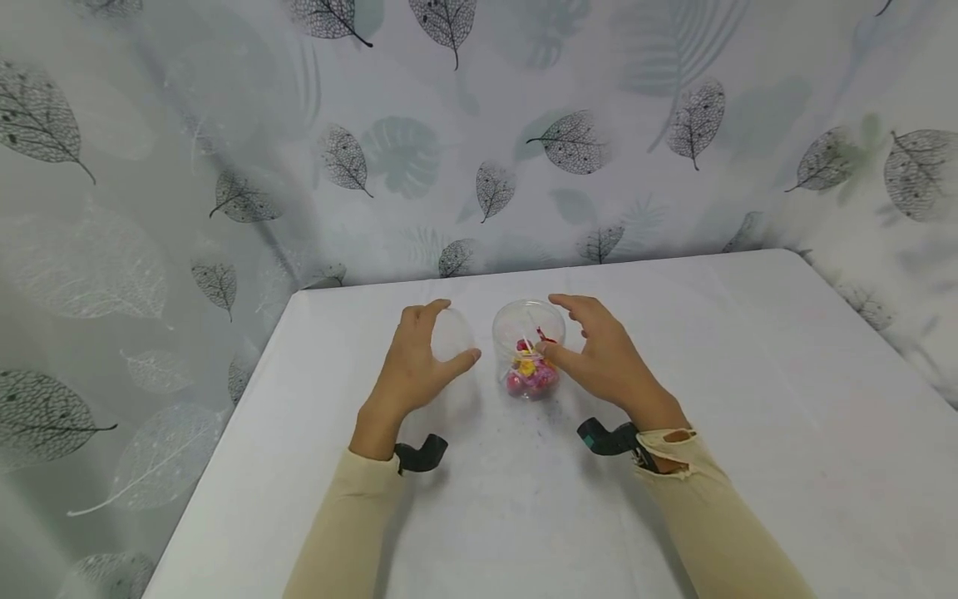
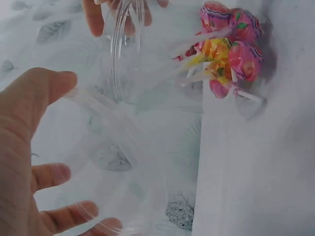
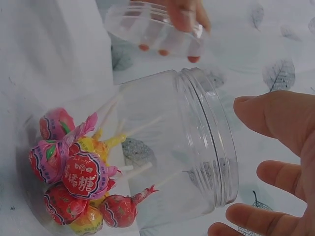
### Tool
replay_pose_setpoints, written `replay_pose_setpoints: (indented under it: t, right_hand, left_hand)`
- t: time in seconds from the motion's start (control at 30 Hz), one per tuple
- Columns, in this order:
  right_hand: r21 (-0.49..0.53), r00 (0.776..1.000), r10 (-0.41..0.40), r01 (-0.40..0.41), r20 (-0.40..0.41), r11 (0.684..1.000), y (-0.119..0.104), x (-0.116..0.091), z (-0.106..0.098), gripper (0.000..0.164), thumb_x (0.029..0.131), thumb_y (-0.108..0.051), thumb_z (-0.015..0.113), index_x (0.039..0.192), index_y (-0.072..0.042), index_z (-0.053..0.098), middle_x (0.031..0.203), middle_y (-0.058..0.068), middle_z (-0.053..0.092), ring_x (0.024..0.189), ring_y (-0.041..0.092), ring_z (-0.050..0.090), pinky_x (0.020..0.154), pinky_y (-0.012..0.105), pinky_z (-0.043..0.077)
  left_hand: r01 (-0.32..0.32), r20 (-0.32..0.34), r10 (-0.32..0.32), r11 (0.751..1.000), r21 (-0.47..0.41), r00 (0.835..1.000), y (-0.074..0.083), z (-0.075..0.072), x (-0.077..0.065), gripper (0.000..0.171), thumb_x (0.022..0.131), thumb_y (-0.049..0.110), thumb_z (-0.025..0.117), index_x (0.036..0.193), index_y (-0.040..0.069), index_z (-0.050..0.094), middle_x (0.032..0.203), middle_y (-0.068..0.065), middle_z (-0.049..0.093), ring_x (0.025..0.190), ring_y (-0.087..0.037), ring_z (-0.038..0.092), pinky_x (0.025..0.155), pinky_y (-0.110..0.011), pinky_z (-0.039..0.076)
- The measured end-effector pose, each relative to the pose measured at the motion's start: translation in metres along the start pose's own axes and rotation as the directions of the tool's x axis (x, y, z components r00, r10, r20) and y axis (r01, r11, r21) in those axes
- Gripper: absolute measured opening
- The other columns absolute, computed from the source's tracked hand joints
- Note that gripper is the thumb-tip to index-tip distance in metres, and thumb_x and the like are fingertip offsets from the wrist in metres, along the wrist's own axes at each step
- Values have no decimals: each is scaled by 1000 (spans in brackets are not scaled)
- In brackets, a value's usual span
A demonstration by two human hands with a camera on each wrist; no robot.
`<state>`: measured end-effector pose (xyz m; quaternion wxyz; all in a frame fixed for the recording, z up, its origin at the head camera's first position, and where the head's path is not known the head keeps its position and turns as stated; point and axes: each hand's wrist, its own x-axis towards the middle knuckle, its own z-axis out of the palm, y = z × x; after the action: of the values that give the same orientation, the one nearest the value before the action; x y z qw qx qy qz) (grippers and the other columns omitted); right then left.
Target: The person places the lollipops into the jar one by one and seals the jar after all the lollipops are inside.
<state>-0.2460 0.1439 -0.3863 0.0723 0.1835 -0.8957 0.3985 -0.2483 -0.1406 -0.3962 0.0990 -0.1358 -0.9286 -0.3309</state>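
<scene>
Two beige sleeves [image 1: 352,524] are lying nearest, over the white bench [image 1: 748,399]. The left hand [image 1: 413,366] is holding a clear lid [image 1: 452,337] with curled fingers [image 2: 69,216]. The right hand [image 1: 606,358] is hovering with spread fingers [image 3: 268,115] just beside the open clear jar [image 1: 527,345], which is standing mid-bench with wrapped lollipops [image 3: 78,172] inside.

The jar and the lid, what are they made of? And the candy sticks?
The jar looks like clear, glossy plastic: you see the lollipops through it, and its neck has moulded screw ridges. The lid, gripped by the left hand, looks the same. The sticks are white, maybe plastic or paper; I cannot tell.
</scene>
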Motion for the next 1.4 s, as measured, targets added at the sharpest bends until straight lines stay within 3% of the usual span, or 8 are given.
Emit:
replay_pose_setpoints:
  t: [0.23, 0.53, 0.7, 0.87, 1.07, 1.3, 1.4]
  right_hand:
    - [11, 1000, 22, -22, 8, 1000, 0, 0, 2, 71, 93, -26, 78, 156, -13, 47, 159, 13, 45, 140, 37, 48, 108, 58, 48]
    - [4, 1000, -14, 14, -16, 1000, 0, 0, 2, 69, 93, -27, 79, 154, -12, 49, 156, 13, 48, 141, 35, 47, 108, 58, 48]
    - [14, 998, -37, 37, -47, 999, -3, -1, 2, 66, 95, -32, 77, 152, -12, 52, 154, 13, 52, 144, 34, 47, 110, 61, 45]
    - [47, 999, -2, 4, -51, 999, -5, -2, 4, 69, 95, -35, 76, 154, -12, 48, 151, 16, 56, 139, 37, 52, 110, 61, 45]
    - [71, 999, 24, -21, -38, 997, -5, -2, 4, 69, 97, -37, 73, 155, -14, 45, 144, 15, 63, 136, 42, 54, 109, 65, 43]
    - [98, 997, -18, 25, -71, 995, -3, -3, 4, 62, 98, -23, 73, 153, -13, 48, 137, 16, 68, 133, 38, 58, 111, 60, 44]
    - [102, 995, -35, 44, -89, 994, -3, -3, 3, 60, 97, -19, 73, 152, -12, 49, 136, 17, 68, 132, 36, 59, 110, 59, 46]
  left_hand:
    - [-60, -153, 32, 982, -179, 988, 12, 2, 10, 83, 88, 46, 76, 154, 14, 38, 146, -18, 42, 129, -34, 53, 102, -51, 52]
    - [-181, -274, 108, 949, -258, 956, 27, 4, 21, 82, 88, 44, 74, 153, 12, 35, 143, -15, 43, 125, -29, 52, 107, -49, 48]
    - [-234, -286, 139, 914, -331, 948, 38, 12, 27, 85, 86, 41, 76, 152, 10, 33, 146, -16, 41, 132, -30, 50, 114, -46, 43]
    - [-278, -270, 183, 885, -373, 945, 45, 26, 32, 85, 84, 35, 81, 147, 5, 32, 146, -15, 40, 139, -27, 46, 119, -44, 38]
    - [-279, -256, 184, 867, -413, 949, 45, 41, 32, 87, 82, 24, 87, 145, 6, 29, 150, -15, 38, 144, -25, 44, 122, -45, 34]
    - [-332, -275, 218, 804, -494, 937, 43, 53, 32, 89, 80, 10, 90, 140, 3, 25, 153, -15, 39, 146, -28, 42, 123, -47, 32]
    - [-325, -267, 216, 808, -492, 939, 43, 58, 32, 91, 80, 10, 90, 141, 4, 23, 155, -10, 41, 148, -27, 41, 123, -50, 32]
